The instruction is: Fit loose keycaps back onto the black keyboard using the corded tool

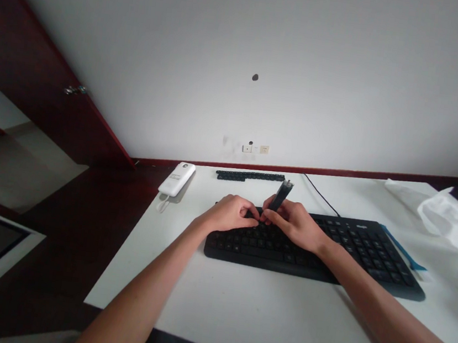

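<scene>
A black keyboard (264,252) lies on the white table, partly covered by my hands and forearms. My right hand (295,224) grips a slim black tool (281,196), which is held upright and tilted, with a metallic upper end. Its lower end is hidden among my fingers, close to the keys. My left hand (233,214) rests over the left half of the keyboard, thumb and forefinger closed beside the right fingertips. Anything between those left fingers is too small to make out. Behind my hands, black keycaps (250,176) stand in two rows on the table.
A white power bank (178,179) with a short cable loop sits at the table's left edge. A blue strip-like object (405,251) lies by the keyboard's right end, near a white plastic bag (452,221). A black cable (321,194) runs behind the keyboard towards the wall.
</scene>
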The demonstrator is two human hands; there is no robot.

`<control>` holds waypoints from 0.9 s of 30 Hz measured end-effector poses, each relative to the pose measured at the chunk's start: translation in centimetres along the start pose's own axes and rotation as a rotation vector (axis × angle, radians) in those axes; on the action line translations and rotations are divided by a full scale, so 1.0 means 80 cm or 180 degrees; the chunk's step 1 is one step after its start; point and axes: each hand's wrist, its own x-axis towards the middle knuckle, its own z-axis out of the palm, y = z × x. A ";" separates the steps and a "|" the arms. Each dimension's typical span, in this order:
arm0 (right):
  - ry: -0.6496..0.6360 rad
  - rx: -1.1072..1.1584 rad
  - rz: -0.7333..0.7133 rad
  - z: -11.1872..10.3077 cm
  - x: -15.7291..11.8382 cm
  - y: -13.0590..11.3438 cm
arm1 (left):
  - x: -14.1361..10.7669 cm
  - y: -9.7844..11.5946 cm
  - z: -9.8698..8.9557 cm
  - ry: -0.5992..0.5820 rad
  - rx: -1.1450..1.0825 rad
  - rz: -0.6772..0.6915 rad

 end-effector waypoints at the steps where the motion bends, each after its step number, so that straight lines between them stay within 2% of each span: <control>1: -0.0024 -0.0148 -0.0023 -0.001 -0.001 -0.002 | 0.000 0.000 0.000 -0.0003 0.0031 -0.0011; 5: -0.0155 -0.0590 -0.0176 -0.002 -0.004 -0.015 | -0.001 0.004 -0.001 -0.0040 0.0239 0.0006; 10: -0.0314 -0.0796 -0.0250 -0.006 -0.006 -0.026 | 0.000 0.009 0.005 -0.0043 0.0382 0.0006; 17: -0.0448 -0.0160 -0.0217 -0.019 -0.002 -0.014 | 0.003 0.007 0.020 0.0164 0.0436 0.0063; 27: -0.0584 0.0427 -0.0139 -0.027 -0.001 -0.016 | 0.003 0.007 0.022 0.0195 0.0447 0.0032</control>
